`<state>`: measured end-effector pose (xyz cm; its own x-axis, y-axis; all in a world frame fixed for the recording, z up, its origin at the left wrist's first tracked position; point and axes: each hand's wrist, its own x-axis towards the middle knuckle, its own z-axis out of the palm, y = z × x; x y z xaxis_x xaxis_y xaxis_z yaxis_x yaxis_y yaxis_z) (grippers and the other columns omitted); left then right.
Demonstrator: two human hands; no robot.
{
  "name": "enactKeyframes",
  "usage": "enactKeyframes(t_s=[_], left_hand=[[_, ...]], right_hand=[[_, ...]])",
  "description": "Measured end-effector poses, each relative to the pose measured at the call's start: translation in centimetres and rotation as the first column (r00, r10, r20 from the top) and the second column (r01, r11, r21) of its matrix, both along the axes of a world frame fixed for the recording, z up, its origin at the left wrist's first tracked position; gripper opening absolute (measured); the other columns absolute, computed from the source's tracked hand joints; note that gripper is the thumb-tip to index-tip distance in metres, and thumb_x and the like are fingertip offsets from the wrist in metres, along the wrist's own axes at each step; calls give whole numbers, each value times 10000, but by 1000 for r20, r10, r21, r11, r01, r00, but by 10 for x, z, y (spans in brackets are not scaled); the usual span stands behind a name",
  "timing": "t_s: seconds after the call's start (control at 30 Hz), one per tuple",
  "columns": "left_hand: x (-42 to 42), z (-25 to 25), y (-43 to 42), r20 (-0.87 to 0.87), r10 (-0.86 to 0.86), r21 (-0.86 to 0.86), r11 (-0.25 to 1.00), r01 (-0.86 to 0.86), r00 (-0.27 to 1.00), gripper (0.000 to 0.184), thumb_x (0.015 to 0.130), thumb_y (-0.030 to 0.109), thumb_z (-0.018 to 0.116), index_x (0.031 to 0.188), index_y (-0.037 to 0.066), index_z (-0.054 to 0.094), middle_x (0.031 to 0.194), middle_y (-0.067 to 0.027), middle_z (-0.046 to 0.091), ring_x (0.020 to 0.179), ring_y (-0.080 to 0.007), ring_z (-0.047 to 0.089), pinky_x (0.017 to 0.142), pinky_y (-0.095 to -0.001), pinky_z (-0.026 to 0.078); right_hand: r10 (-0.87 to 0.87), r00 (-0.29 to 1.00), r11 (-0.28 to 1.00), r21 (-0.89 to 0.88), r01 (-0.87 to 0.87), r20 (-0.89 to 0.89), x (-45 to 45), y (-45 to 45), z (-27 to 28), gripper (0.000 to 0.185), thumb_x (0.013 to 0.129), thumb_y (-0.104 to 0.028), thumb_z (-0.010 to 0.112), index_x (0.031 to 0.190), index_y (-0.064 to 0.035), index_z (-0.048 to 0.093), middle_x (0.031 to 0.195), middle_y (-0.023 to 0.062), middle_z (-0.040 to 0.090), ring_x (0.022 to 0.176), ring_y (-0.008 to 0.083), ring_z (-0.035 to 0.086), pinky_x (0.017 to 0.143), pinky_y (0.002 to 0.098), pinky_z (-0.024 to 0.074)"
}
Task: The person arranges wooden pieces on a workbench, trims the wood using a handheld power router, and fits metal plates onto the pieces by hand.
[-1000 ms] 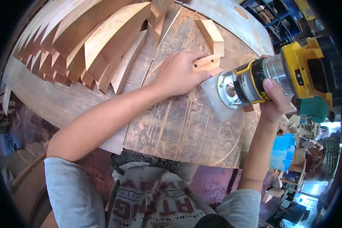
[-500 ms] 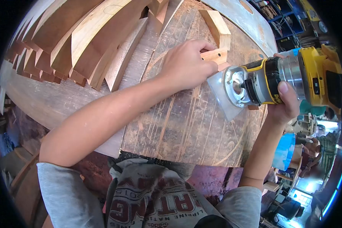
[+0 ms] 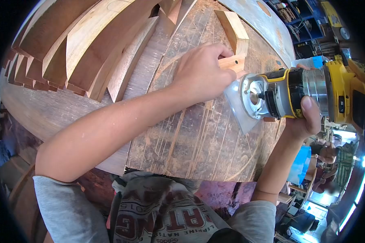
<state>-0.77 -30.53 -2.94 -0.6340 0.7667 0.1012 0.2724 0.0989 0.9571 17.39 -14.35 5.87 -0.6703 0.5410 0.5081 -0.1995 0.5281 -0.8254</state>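
Observation:
My left hand (image 3: 202, 73) is closed on a small wooden piece with a dark hole (image 3: 233, 62), pinched between thumb and fingers above the workbench. My right hand (image 3: 306, 117) wraps round a yellow and black cordless router (image 3: 293, 92), which lies on its side in the air. Its clear square base plate (image 3: 240, 106) faces my left hand and the wooden piece, close to both. Whether plate and wood touch, I cannot tell. Most of my right fingers are hidden behind the router's body.
An angled wooden block (image 3: 234, 32) rests on the scratched, dusty workbench (image 3: 190, 137) beyond my left hand. Curved wooden parts (image 3: 97, 44) are stacked at the left. A blue container (image 3: 300, 164) and a person (image 3: 326, 170) appear in the workshop at the right.
The router and my right hand have shifted slightly right and toward me. My left hand keeps its hold on the wooden piece. The view itself has moved a little.

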Motion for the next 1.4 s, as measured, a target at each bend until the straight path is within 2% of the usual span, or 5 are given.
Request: enactKeyframes(t_s=[0.07,0.27,0.53,0.8,1.4], left_hand=[[0,1,-1,-9,2,4,1000,-2,1000,461,816,229,764,1228,24,732,1136,-157,772,1019,-282,739,915,-386,551],[-1,-3,1,-28,7,8,1000,-7,1000,452,822,220,755,1227,21,730,1148,-161,766,1037,-284,734,925,-386,547],[0,-3,2,-36,9,8,1000,-9,999,432,826,209,749,1215,23,732,1147,-158,768,1031,-285,734,919,-390,549],[0,-1,1,-10,-6,-20,1000,6,1000,431,832,193,739,1234,35,727,1130,-134,778,990,-242,743,891,-371,558],[-1,-5,3,-13,-11,29,1000,11,1000,426,834,171,725,1227,5,722,1114,-141,776,989,-231,743,900,-354,559]], right_hand=[[-6,1000,999,43,5,18,0,1,1,837,750,-281,711,1450,104,460,1338,273,617,1166,322,673,1069,428,524],[-3,1000,1000,-6,3,14,-1,-2,1,840,753,-294,718,1452,95,458,1341,273,616,1168,325,672,1074,429,518],[28,1000,999,22,-28,9,1,8,1,854,759,-303,717,1469,82,441,1355,273,606,1184,328,664,1085,434,511],[14,1000,1000,-6,-13,20,-1,2,2,868,753,-292,724,1477,82,427,1358,272,603,1199,335,660,1094,435,511],[78,997,996,32,-77,-2,-3,9,2,803,730,-278,755,1403,82,503,1257,267,651,1095,320,700,1024,409,557]])
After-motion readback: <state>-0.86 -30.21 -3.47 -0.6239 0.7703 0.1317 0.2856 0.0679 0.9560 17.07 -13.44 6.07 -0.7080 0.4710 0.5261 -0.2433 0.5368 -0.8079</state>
